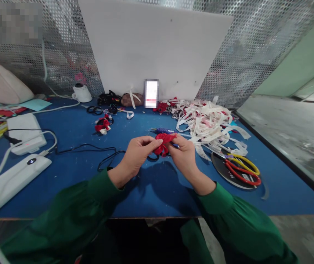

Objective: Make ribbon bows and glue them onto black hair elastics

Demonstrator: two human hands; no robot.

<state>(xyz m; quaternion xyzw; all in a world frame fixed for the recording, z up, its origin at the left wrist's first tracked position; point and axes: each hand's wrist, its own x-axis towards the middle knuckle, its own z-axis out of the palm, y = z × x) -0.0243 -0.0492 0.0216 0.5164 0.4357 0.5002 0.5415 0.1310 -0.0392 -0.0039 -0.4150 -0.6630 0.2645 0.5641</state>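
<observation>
Between my two hands is a gathered red ribbon (162, 143), with a black hair tie (153, 157) showing just under it. My left hand (137, 153) pinches the ribbon's left side between thumb and fingers. On the other side, my right hand (183, 154) grips the ribbon's upper right part with closed fingers. Behind the ribbon lies a blue glue gun (164, 130), partly hidden by it and by my right hand. The folds pressed under my fingertips are hidden.
Cream ribbon strips (206, 121) heap at the back right, near scissors (242, 169) with red and yellow handles on a black disc (223, 172). A red-and-white bow (103, 124) sits left of centre. Cables run from a white power strip (16, 179). A lit phone (151, 93) leans against a board.
</observation>
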